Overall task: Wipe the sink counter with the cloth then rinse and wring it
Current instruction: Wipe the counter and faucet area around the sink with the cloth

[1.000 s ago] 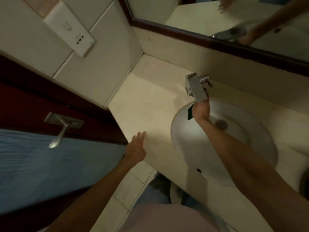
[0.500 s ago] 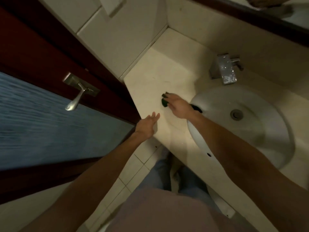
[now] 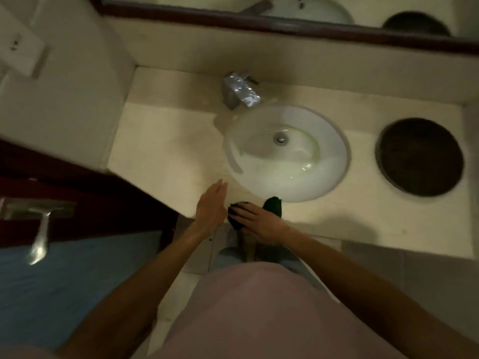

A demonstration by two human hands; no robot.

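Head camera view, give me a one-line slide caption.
Right hand presses a dark cloth on the counter's front edge; left hand open beside it.

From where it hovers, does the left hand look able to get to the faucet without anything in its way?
Probably yes. The left hand is open and empty at the counter's front edge, and the bare counter left of the basin leads straight to the faucet. It is a long stretch forward, though.

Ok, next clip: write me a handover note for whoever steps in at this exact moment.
Right hand: flat on the dark green cloth, pressing it to the counter front edge, just before the sink.
Left hand: open, empty, held beside the cloth at the counter edge.
Tap: no water seen running.
Done: wiping under way; extent unclear.
Left: finish the counter, including around the dark round insert; rinse and wring.
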